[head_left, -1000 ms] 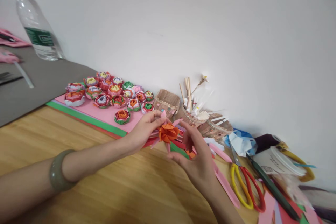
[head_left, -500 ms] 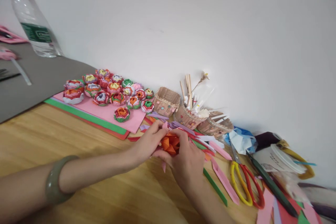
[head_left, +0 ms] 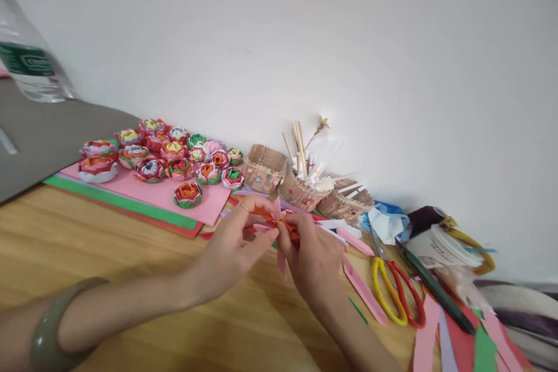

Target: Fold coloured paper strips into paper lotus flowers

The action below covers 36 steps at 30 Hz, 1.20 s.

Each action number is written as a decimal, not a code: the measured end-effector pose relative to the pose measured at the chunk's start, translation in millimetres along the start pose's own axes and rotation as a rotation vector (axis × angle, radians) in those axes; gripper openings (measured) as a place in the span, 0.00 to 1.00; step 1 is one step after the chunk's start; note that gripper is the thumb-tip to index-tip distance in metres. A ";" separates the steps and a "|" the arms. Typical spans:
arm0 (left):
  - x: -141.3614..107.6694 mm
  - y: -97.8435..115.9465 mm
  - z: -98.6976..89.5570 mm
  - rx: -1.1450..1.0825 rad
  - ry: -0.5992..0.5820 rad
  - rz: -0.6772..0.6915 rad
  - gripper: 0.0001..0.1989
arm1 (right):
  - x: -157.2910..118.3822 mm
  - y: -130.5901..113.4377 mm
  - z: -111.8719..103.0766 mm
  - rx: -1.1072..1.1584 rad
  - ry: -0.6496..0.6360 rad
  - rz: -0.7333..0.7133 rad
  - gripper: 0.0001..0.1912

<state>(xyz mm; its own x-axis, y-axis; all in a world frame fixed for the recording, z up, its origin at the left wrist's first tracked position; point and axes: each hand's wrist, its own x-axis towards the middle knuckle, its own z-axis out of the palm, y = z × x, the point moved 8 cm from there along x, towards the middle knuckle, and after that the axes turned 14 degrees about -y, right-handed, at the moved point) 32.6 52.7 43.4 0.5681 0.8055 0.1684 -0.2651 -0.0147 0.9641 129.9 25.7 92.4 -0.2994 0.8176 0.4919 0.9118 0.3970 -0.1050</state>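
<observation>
Over the wooden table, both hands meet at an orange folded-paper flower [head_left: 293, 235], mostly hidden by fingers. My right hand [head_left: 313, 254] is closed around it, thumb and fingers pinching. From the left, my left hand [head_left: 238, 244] pinches at the same flower and a pink paper strip [head_left: 282, 263], whose ends stick out above and below the fingers. Finished paper flowers [head_left: 178, 168] in many colours sit on a pink paper sheet [head_left: 209, 205] to the left. Loose paper strips [head_left: 364, 290] lie behind and right of the hands.
Decorated craft baskets [head_left: 265, 170] stand along the wall, one with sticks in it. Scissors with yellow and red handles [head_left: 394, 296], a dark green pen-like tool [head_left: 440, 290] and a white tub [head_left: 440, 249] lie to the right. A plastic bottle [head_left: 30, 64] stands far left.
The view has shifted, so the surroundings sit further left. My hands have turned the orange flower, which showed its pointed petals before and is now mostly covered. My left fingers have shifted their hold.
</observation>
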 end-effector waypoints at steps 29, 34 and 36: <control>16.2 1.2 -13.9 -0.156 -0.082 0.110 0.09 | 2.9 14.9 0.0 0.734 -0.139 0.090 0.07; 15.3 1.6 -23.0 -0.109 0.033 0.132 0.07 | 3.5 18.9 5.3 0.838 -0.138 0.078 0.17; 14.8 5.3 -24.7 -0.083 0.062 0.167 0.06 | 3.9 21.8 7.7 0.894 -0.125 0.096 0.21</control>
<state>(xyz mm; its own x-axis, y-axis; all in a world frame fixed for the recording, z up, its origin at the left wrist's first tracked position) 20.4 79.2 45.9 0.4621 0.8311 0.3096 -0.4163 -0.1050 0.9032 146.4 40.8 85.4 -0.3092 0.8825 0.3543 0.3914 0.4576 -0.7984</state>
